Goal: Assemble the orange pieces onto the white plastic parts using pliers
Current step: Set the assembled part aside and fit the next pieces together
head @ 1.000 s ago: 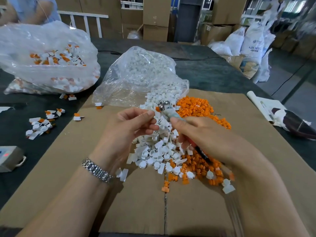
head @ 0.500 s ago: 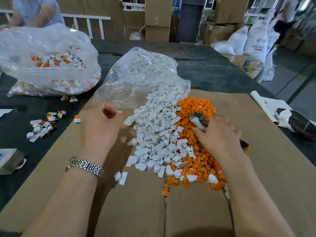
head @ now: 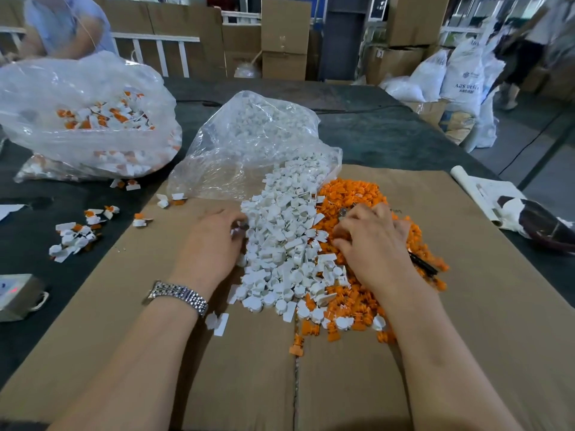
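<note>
Flanking white parts (head: pixel 280 244): clear bag (head: pixel 249 150), orange pieces (head: pixel 357 194).

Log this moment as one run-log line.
left hand: at white parts, picking | right hand: holds pliers, over orange pieces | surface: cardboard | finished parts: bag

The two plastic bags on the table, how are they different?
The left bag holds white parts with orange pieces on them; the middle bag holds only plain white parts. The left bag looks fuller and puffed up, with most of its contents inside; the middle bag lies open, and white parts spill from it onto the cardboard. Both are clear, crinkly plastic.
</note>
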